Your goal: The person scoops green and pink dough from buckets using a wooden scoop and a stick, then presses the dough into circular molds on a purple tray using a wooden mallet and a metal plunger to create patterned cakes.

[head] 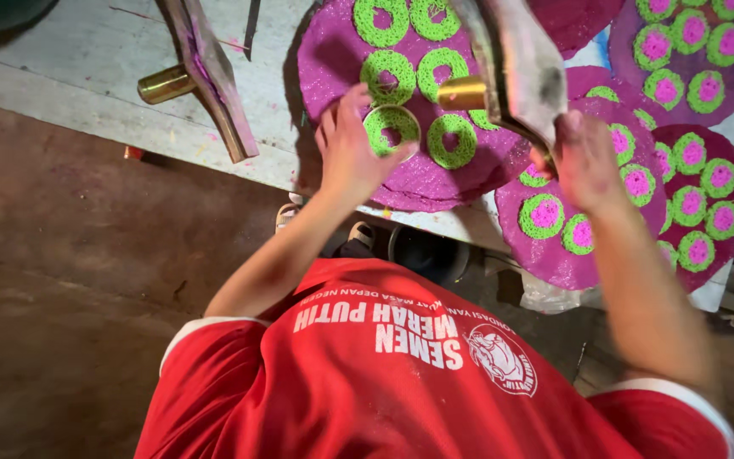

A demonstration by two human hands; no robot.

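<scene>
left hand (352,149) rests on a purple disc (418,183) on the white table (70,64), fingers curled narrow around a small metal ring cutter (391,127) filled with green paste, pressed among green rings (388,72). right hand (585,161) is closed in a fist on the handle of a wooden mallet (516,64) with a brass tip (460,93), raised just above the cutter, blurred. more purple discs with green-pink dots (694,183) lie right. second wooden tool (206,72) lies left on the table.

No packages, labels, signs or screens — none anywhere.
</scene>
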